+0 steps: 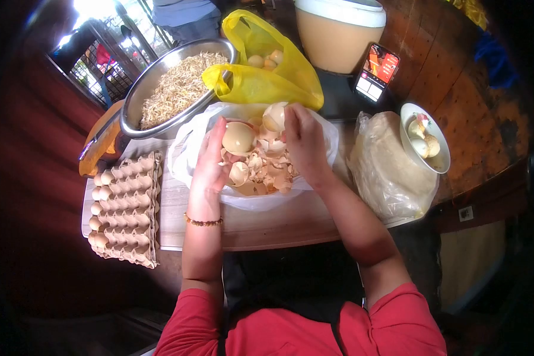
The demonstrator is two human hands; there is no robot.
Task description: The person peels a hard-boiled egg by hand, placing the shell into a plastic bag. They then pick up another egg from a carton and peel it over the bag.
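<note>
My left hand (210,159) is curled round the left side of an egg (239,138), which looks smooth, glossy and cream-coloured. In my right hand (305,142) a pale piece of eggshell (275,117) is pinched between thumb and fingers, just right of the egg and slightly higher. Both hands are over a white plastic bag (184,142) that lies spread on the table. Broken eggshells (273,166) are heaped in this bag beneath my hands. Whether the egg still has any shell on its underside is hidden.
To the left an egg carton (133,207) holds several eggs along one edge. A metal basin (127,110) of straw-like bits and a yellow bag (296,77) with eggs stand behind. At right are a clear bag (391,166), a bowl (442,163) and a phone (377,71).
</note>
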